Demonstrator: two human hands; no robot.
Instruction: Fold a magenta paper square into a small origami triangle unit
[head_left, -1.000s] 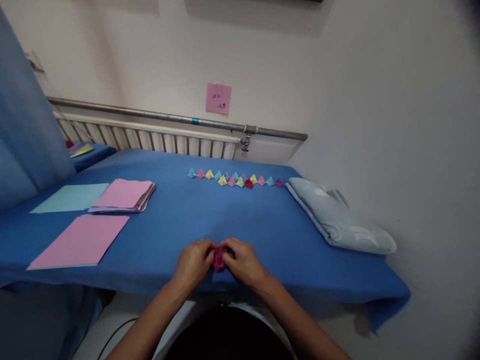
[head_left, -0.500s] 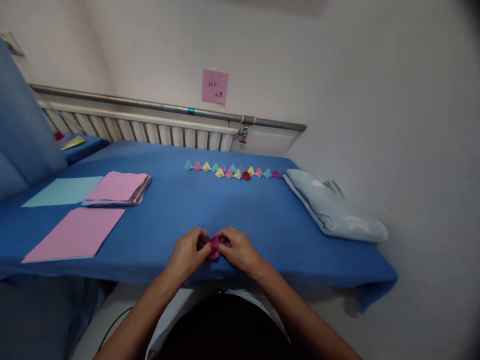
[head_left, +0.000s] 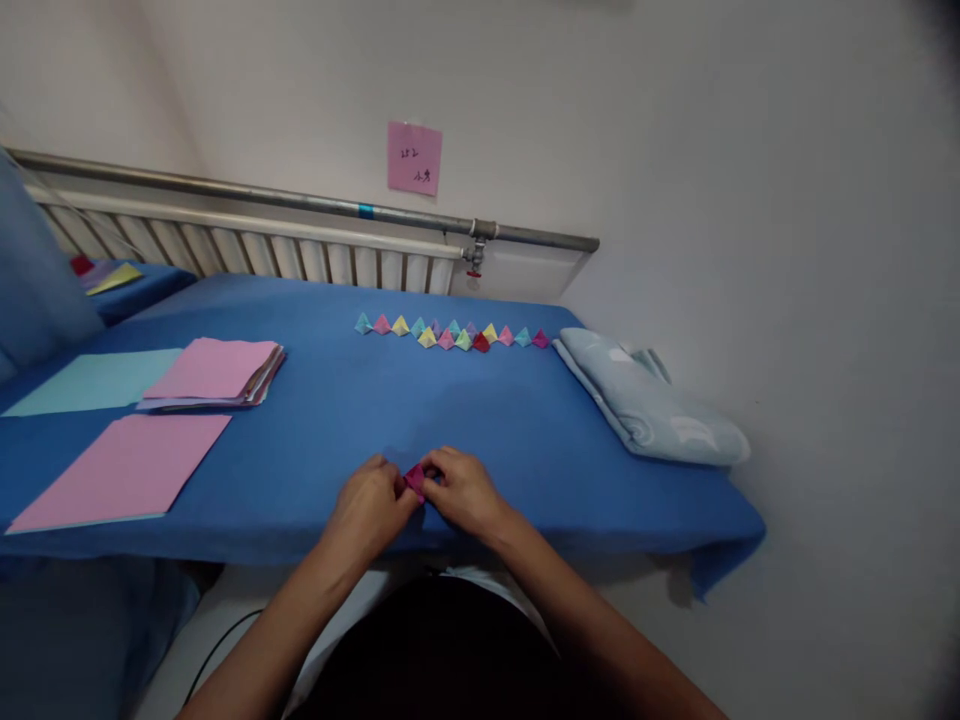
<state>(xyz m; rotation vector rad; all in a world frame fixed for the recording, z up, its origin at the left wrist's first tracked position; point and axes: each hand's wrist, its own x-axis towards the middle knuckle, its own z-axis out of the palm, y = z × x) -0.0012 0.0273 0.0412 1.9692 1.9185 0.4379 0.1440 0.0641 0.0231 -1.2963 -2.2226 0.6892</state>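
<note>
A small magenta piece of folded paper is pinched between my two hands, close to the near edge of the blue-covered table. My left hand is closed on its left side, thumb and fingertips together. From the right, my right hand grips the other side the same way. Part of the paper is hidden by my fingers. Farther back lie small folded paper pieces in many colours, set out in a zigzag of two rows.
On the left are a stack of coloured paper, a light blue sheet and pink sheets. A folded pale blue blanket lies at the right end. Behind the table run a radiator and a metal pipe.
The view has shifted slightly, so everything sits a little farther left. Both hands still hold the magenta paper, which now shows a more pointed, triangular face.
</note>
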